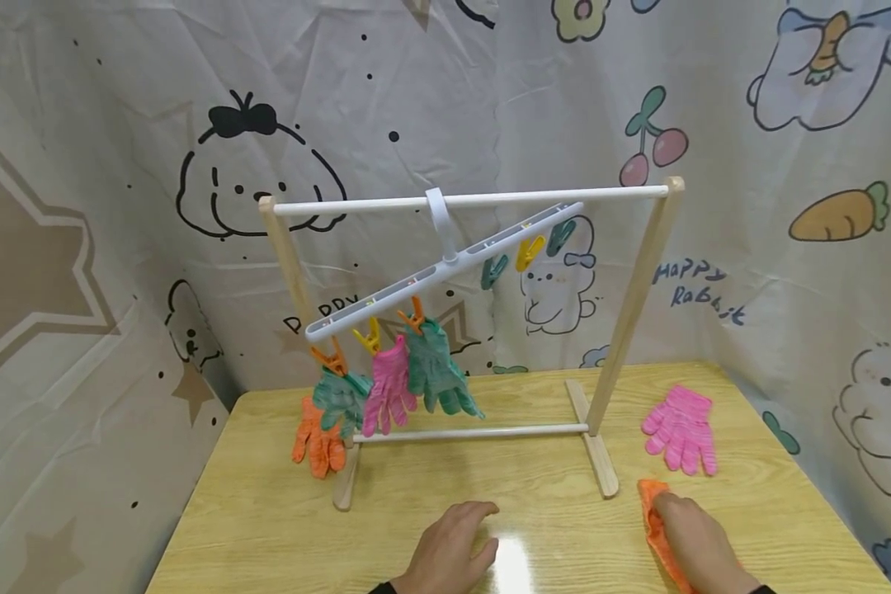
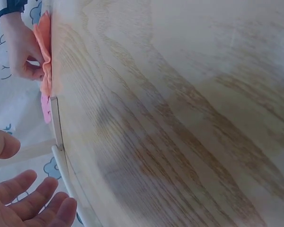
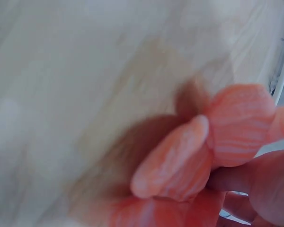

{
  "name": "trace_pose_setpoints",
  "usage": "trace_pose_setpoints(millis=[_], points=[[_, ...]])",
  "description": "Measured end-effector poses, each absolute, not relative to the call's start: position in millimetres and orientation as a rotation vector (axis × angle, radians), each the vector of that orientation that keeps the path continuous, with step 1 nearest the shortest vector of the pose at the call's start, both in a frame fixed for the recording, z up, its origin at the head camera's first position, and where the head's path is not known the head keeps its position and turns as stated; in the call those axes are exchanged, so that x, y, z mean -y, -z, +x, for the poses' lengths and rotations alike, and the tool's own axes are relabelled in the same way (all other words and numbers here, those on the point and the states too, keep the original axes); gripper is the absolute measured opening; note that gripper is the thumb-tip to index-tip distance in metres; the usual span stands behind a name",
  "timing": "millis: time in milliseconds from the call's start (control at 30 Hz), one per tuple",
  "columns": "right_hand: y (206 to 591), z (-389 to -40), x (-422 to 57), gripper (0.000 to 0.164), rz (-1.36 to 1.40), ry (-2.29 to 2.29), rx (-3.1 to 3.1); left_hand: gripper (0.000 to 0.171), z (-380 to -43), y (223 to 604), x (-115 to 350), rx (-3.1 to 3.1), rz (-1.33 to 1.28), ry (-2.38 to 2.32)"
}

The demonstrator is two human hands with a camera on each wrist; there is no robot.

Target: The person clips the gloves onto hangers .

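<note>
At the front right of the table, my right hand [image 1: 696,538] pinches an orange glove [image 1: 655,516], whose striped fingers [image 3: 175,161] bunch up in the right wrist view. My left hand [image 1: 449,549] hovers near the table's front middle, fingers loosely bent and holding nothing. A pink glove [image 1: 681,429] lies flat beyond the right hand. From the tilted grey clip hanger [image 1: 451,266], clothespins hold a green glove [image 1: 341,399], a pink glove [image 1: 390,388] and another green glove [image 1: 438,367]. An orange glove [image 1: 318,439] shows behind the left green one.
A wooden rack [image 1: 627,305] with a white top bar [image 1: 549,197] stands on the table [image 1: 490,487] and carries the hanger by its hook [image 1: 440,223]. Green clips [image 1: 494,272] and a yellow clip [image 1: 530,252] hang on the hanger's right half. Patterned cloth [image 1: 408,99] encloses the back and sides.
</note>
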State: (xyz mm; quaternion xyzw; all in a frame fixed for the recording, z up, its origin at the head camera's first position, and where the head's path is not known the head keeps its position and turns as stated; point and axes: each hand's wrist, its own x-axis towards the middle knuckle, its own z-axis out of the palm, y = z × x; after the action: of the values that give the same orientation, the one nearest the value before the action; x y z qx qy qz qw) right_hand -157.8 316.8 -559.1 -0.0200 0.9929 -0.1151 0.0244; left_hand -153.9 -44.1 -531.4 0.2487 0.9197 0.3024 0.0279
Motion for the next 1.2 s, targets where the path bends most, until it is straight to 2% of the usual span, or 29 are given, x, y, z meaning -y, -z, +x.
trace_pose_setpoints(millis=[500, 900, 1200], points=[[564, -150, -295, 0.025, -0.218, 0.263, -3.176, 0.029, -154, 537, 46, -2.846, 0.791, -0.924], [563, -148, -273, 0.022, -0.260, 0.316, -3.164, 0.027, -155, 540, 47, -2.848, 0.793, -0.913], [565, -146, -262, 0.033, -0.221, 0.397, -3.164, 0.026, -157, 541, 45, -2.870, 0.826, -0.920]])
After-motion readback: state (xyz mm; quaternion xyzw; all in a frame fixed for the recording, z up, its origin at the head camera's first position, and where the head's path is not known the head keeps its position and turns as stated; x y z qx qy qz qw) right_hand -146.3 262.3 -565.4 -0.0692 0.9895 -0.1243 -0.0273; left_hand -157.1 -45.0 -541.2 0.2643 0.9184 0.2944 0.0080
